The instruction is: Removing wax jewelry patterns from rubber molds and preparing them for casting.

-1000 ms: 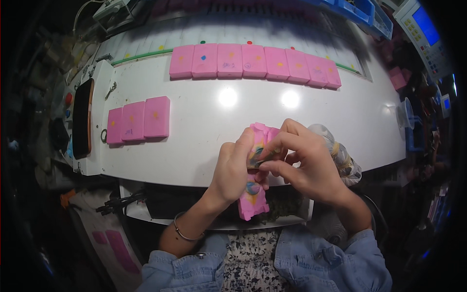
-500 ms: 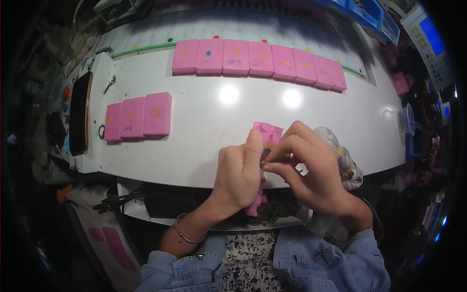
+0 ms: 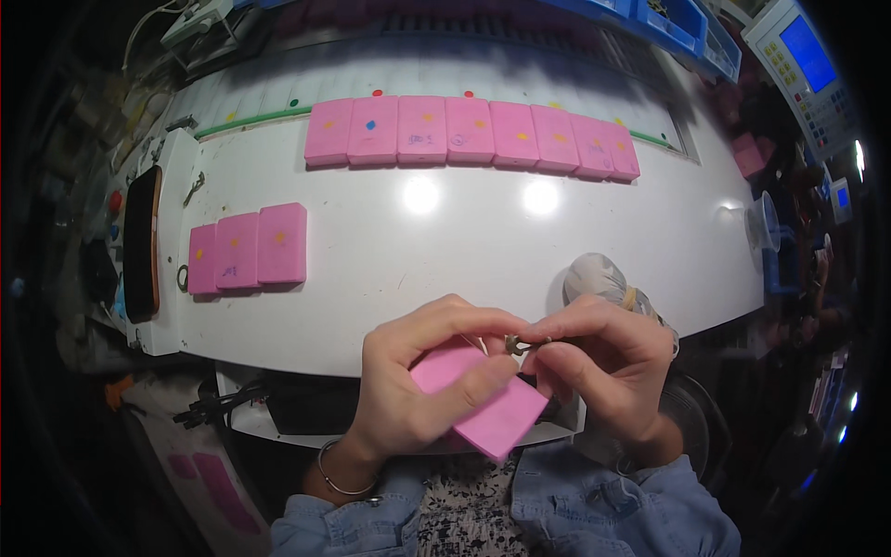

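Note:
In front of my body my left hand [image 3: 422,362] is closed round a pink rubber mould block [image 3: 506,408], which lies tilted across the palm. The left thumb and index fingertip also reach a small dark brownish piece [image 3: 527,344] with a knobbly end. From the other side my right hand [image 3: 608,357] pinches that piece between thumb and fingertips. Its exact kind is too small to tell. Part of the block is hidden behind the left thumb and fingers.
A row of several pink blocks [image 3: 469,130] stands at the back of the white table [image 3: 371,241]. Three more blocks [image 3: 246,249] are at the left, near a phone-like slab [image 3: 142,243]. Beyond my right hand sits a tied cloth bundle [image 3: 599,278]. A control panel [image 3: 809,70] is far right.
Both hands have come lower and nearer my body. The pink block has turned from upright, with its uneven end up, to slanting down right. The small piece now shows between both hands' fingertips.

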Available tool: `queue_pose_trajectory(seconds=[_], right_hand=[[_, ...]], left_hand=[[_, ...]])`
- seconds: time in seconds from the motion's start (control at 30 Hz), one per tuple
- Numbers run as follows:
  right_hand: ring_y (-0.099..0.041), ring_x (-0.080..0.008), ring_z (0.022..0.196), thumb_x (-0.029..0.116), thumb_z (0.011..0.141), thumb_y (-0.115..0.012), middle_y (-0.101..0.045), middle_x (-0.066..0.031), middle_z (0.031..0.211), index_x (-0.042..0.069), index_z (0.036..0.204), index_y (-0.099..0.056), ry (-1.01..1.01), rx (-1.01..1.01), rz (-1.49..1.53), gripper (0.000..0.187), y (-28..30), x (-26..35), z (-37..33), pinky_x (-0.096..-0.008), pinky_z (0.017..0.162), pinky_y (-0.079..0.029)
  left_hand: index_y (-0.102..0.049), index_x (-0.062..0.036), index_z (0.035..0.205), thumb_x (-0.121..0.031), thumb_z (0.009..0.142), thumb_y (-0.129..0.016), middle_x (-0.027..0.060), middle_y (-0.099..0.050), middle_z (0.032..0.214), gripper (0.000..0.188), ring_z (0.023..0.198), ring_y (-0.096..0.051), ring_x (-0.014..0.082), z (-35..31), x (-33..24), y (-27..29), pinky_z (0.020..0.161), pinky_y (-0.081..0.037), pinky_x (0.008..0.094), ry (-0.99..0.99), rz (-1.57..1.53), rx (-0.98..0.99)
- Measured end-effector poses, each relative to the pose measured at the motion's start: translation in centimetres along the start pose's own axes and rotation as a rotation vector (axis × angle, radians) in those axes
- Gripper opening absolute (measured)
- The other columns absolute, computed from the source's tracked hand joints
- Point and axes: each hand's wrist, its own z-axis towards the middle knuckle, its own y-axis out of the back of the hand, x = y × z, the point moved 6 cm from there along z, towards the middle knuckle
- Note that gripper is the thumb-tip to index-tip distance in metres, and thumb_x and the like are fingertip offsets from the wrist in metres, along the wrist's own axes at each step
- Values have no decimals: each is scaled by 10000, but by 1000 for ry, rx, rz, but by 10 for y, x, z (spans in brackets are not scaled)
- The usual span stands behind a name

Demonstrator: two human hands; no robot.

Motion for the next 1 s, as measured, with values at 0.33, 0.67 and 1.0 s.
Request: queue_pose_trajectory(seconds=[0.33,0.67,1.0], right_hand=[[-583,-79,707,-64,826,-570,-630,-108,879,-63,1011,-605,-40,-65,212,189,5,-9,-10,-184,594,-475],[-586,-89,668,-81,757,-634,-621,-85,817,-49,959,-612,-18,-175,-48,206,23,-13,-29,-188,571,-466],[-572,-179,606,-110,664,-684,-612,-124,793,-17,886,-599,556,-334,-656,255,11,14,-36,-241,501,-459]], left_hand=[[-651,14,932,0,739,-662,89,-616,802,194,735,-593,133,-5,-8,-13,661,-456,232,-107,221,-75],[-637,18,951,-5,752,-655,83,-611,803,202,759,-584,118,-7,-4,-16,673,-446,223,-60,245,-110],[-607,22,980,11,738,-689,83,-599,914,256,835,-578,113,-10,10,-33,750,-459,238,86,8,-10]])
